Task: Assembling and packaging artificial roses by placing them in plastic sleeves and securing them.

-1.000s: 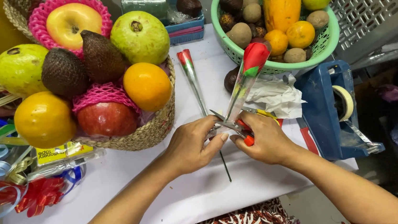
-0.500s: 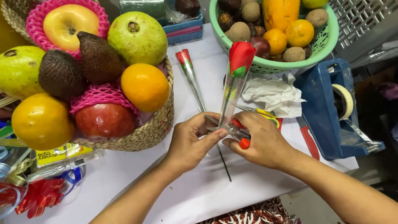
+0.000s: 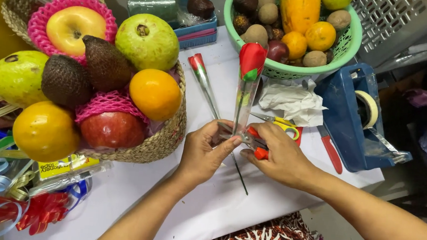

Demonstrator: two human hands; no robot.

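Woven straw basket (image 3: 157, 146) heaped with fruit crowds the left of the desk (image 3: 200, 211), its rim near my left hand (image 3: 205, 153). That hand's grip is pinched on the stem of the wrapped red rose (image 3: 251, 61), which stands upright just in front of me. My right hand (image 3: 280, 156) is clamped on small red-handled pliers (image 3: 253, 141), their tip at the stem. If I squeeze off-line, I judge the stem could slip or the clear sleeve tear. A second wrapped rose (image 3: 202, 75) lies flat behind. Scissors (image 3: 282, 125) and crumpled paper (image 3: 292, 98) sit close on the right, then the blue tape dispenser (image 3: 350, 116) by the desk's edge. Open room is only the white strip towards me.
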